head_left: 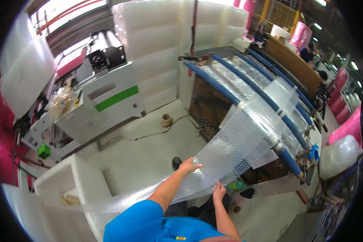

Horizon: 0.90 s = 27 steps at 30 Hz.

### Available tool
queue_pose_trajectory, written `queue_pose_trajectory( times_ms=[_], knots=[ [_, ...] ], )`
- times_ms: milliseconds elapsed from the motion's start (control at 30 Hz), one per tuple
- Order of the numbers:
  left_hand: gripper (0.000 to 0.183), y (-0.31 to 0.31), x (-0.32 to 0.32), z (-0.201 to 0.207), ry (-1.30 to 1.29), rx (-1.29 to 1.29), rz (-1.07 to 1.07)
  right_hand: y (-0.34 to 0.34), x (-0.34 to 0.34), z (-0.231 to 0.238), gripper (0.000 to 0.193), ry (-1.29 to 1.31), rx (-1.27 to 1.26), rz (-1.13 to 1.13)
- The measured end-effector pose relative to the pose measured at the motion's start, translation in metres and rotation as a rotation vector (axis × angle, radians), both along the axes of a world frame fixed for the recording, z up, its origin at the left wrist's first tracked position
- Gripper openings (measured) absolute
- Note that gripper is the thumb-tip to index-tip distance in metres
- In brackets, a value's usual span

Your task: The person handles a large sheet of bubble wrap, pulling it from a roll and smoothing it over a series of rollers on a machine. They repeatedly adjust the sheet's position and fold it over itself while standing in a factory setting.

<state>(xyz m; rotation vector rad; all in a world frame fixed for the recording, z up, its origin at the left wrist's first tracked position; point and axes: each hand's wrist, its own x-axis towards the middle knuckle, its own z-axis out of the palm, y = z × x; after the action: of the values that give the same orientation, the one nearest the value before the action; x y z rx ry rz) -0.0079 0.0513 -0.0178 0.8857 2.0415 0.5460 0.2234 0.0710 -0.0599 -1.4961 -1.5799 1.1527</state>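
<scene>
We flatten our open left hand (pixel 189 165) on the bubble wrap sheet (pixel 238 141); our right hand (pixel 219 190) pinches its six-o'clock edge, keeping tension even.

The bubble wrap sheet (pixel 246 133) covers the fingers of the right hand (pixel 218 190), so its grip cannot be read. The person's blue shirt (pixel 157 224) is cut off by the lower edge. Distant workers (pixel 308 52) are too small to make out (only a blue top shows). The dark fisheye rim swallows the pink rolls (pixel 2 153) at left.
</scene>
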Motion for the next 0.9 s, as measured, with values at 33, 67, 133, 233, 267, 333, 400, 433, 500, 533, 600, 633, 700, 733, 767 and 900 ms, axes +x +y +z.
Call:
queue_pose_trajectory(
  times_ms=[33,67,133,233,267,333,400,433,500,533,600,633,700,733,767,900],
  knots=[
    [0.083,-0.001,-0.001,-0.004,0.006,0.017,-0.002,0.0,-0.001,-0.004,0.033,-0.056,0.061,0.019],
    [0.083,-0.002,-0.002,-0.009,0.012,0.033,-0.002,0.001,0.0,-0.016,0.034,-0.005,0.038,0.001],
    [0.082,0.009,0.002,-0.001,0.077,0.085,0.016,0.014,-0.001,-0.013,0.032,0.111,-0.029,-0.056],
    [0.081,0.031,0.001,0.034,0.046,0.136,-0.003,0.033,-0.01,0.034,0.032,0.21,-0.038,-0.065],
    [0.081,0.038,0.001,0.039,0.039,0.156,-0.006,0.043,-0.009,0.043,0.032,0.222,-0.013,-0.052],
    [0.081,0.054,0.001,0.052,0.025,0.198,-0.01,0.064,-0.005,0.055,0.032,0.207,0.068,-0.038],
    [0.078,0.066,0.004,0.073,0.071,0.241,-0.002,0.083,-0.002,0.067,0.031,0.195,0.135,-0.039],
    [0.077,0.07,0.006,0.083,0.095,0.258,0.014,0.091,-0.002,0.074,0.03,0.21,0.144,-0.037],
    [0.074,0.077,0.01,0.103,0.035,0.359,0.02,0.105,0.003,0.092,0.028,0.262,-0.006,-0.082],
    [0.074,0.078,0.012,0.114,0.039,0.383,0.033,0.109,0.005,0.098,0.028,0.31,-0.005,-0.111],
    [0.075,0.088,0.012,0.129,-0.006,0.441,0.073,0.12,0.005,0.113,0.028,0.4,0.012,-0.123],
    [0.077,0.092,0.013,0.138,0.102,0.472,0.111,0.122,0.005,0.12,0.03,0.446,0.032,-0.119],
    [0.082,0.091,0.011,0.162,0.064,0.394,0.001,0.118,0.003,0.132,0.032,0.654,0.016,-0.117],
    [0.084,0.088,0.009,0.17,0.079,0.379,-0.019,0.111,0.0,0.137,0.033,0.64,0.016,-0.099],
    [0.087,0.081,0.006,0.174,0.093,0.365,-0.04,0.103,-0.003,0.138,0.035,0.627,0.019,-0.081],
    [0.096,0.051,0.007,0.146,0.054,0.254,-0.065,0.079,0.002,0.072,0.029,0.484,-0.052,-0.092]
  ],
)
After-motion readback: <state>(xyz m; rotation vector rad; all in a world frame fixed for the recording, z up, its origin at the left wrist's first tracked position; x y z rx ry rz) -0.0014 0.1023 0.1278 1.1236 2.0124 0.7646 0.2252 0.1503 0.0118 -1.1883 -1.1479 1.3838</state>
